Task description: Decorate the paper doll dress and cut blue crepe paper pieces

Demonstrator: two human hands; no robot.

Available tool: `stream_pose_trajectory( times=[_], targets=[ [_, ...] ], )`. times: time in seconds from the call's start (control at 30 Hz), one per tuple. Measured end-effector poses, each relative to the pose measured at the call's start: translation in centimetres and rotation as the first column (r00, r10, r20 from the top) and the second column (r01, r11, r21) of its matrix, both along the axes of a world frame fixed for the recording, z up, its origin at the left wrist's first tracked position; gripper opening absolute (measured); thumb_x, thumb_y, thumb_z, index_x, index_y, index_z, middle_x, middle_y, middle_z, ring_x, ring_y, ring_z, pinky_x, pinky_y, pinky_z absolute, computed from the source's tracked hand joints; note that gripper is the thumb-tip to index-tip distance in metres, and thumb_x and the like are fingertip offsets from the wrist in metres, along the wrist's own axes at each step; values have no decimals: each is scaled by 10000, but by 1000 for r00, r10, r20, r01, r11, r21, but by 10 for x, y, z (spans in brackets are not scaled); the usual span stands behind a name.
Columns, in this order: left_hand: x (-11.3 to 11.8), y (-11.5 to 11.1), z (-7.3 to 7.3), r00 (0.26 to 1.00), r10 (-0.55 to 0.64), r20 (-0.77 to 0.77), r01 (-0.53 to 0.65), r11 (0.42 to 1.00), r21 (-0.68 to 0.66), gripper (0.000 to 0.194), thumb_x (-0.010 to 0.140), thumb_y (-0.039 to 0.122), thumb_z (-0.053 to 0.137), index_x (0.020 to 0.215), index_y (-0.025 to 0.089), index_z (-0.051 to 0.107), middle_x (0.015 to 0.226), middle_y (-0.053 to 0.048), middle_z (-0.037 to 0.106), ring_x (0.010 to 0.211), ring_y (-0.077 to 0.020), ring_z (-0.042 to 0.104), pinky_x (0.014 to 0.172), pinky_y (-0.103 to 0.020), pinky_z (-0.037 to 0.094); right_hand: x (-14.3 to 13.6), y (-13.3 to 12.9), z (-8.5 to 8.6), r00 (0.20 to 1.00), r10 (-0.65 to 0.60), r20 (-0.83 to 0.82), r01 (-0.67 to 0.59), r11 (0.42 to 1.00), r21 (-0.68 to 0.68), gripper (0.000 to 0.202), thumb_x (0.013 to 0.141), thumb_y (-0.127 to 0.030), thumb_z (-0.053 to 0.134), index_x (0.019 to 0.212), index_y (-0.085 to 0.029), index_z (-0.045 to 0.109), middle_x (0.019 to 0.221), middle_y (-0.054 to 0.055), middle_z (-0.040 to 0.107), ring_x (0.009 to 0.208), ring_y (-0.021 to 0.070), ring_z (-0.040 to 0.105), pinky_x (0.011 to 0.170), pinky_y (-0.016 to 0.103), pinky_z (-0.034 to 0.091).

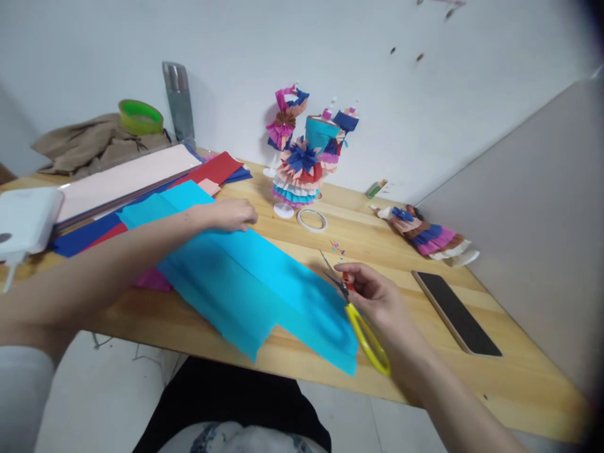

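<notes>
Left hand (231,215): extended from lower left, resting on blue paper (245,277); cannot tell grip.
Right hand (375,292): pinching scissors (343,286), right of centre.
Phone (455,311): lower right.
Tape ring (315,230): mid-frame.

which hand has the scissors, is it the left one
No, the scissors are in the right hand, while the left hand rests on the turquoise paper.
</notes>
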State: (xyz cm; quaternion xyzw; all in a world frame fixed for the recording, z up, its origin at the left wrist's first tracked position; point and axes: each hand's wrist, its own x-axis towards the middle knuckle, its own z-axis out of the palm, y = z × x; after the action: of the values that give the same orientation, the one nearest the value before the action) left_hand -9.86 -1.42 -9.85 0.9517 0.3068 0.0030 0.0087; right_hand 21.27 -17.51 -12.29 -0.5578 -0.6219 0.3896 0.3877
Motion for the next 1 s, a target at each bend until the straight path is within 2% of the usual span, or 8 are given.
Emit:
stream_pose_trajectory(
  times=[0.1, 0.23, 0.43, 0.63, 0.77, 0.83, 0.93, 1.0],
  targets=[
    [1, 5, -1, 995, 14, -104, -19, 999, -47, 77, 734, 141, 594, 782, 149, 654, 847, -77, 682, 838, -191, 572, 687, -239, 384, 4, -3, 5, 997, 26, -72, -31, 997, -68, 341, 711, -386, 671, 1007, -238, 592, 730, 6, 495, 643, 152, 496, 559, 271, 405],
    [-8, 1, 10, 996, 10, -86, -15, 998, -65, 71, 754, 125, 539, 713, 154, 589, 771, -63, 644, 731, -164, 544, 608, -235, 344, 9, -1, 12, 968, 43, -246, -81, 985, -149, 409, 730, -435, 590, 1079, -220, 604, 755, 34, 513, 563, 151, 469, 511, 298, 375],
    [-29, 11, 32, 969, 245, -40, -246, 969, -22, 103, 828, 234, 468, 779, 182, 543, 693, -39, 571, 631, -161, 493, 544, -251, 259, 7, 11, 15, 885, 81, -458, -174, 971, -164, 526, 732, -523, 572, 1165, -228, 611, 841, 63, 548, 626, 171, 517, 566, 328, 424],
    [-50, 37, 22, 957, 288, 30, -284, 954, -94, 132, 822, 267, 460, 789, 166, 538, 767, -52, 590, 704, -168, 528, 615, -249, 319, 10, 20, 4, 791, 106, -602, -238, 961, -143, 513, 684, -437, 682, 1157, -243, 646, 896, 53, 559, 658, 151, 507, 593, 311, 435],
    [-59, 47, 10, 945, 326, 27, -322, 943, -87, 161, 827, 270, 466, 826, 150, 574, 803, -67, 620, 746, -181, 550, 644, -254, 342, 16, 23, 0, 847, 169, -503, -218, 975, -40, 517, 693, -445, 656, 1173, -261, 598, 901, 44, 526, 651, 150, 463, 587, 314, 415],
    [-58, 45, 7, 936, 351, 33, -348, 934, -74, 197, 830, 272, 473, 899, 136, 599, 887, -93, 646, 823, -203, 569, 683, -264, 364, 19, 25, -1, 914, 211, -347, -216, 976, 23, 531, 689, -500, 660, 1162, -276, 571, 894, 34, 512, 660, 153, 457, 575, 308, 408],
    [-45, 22, 12, 912, 387, 136, -391, 920, 9, 328, 851, 285, 477, 1102, 106, 587, 1159, -154, 613, 1052, -251, 548, 830, -302, 393, 20, 31, 1, 970, 224, -94, -216, 972, 91, 516, 670, -534, 699, 1095, -280, 554, 856, 16, 494, 676, 162, 454, 584, 304, 409],
    [-29, -5, 16, 919, 347, 189, -352, 936, -10, 347, 857, 314, 503, 1119, 105, 595, 1160, -139, 620, 1066, -246, 555, 866, -306, 403, 20, 35, 4, 974, 196, 111, -210, 969, 128, 474, 655, -473, 747, 1034, -260, 559, 839, 10, 498, 684, 162, 455, 624, 310, 416]
  ],
)
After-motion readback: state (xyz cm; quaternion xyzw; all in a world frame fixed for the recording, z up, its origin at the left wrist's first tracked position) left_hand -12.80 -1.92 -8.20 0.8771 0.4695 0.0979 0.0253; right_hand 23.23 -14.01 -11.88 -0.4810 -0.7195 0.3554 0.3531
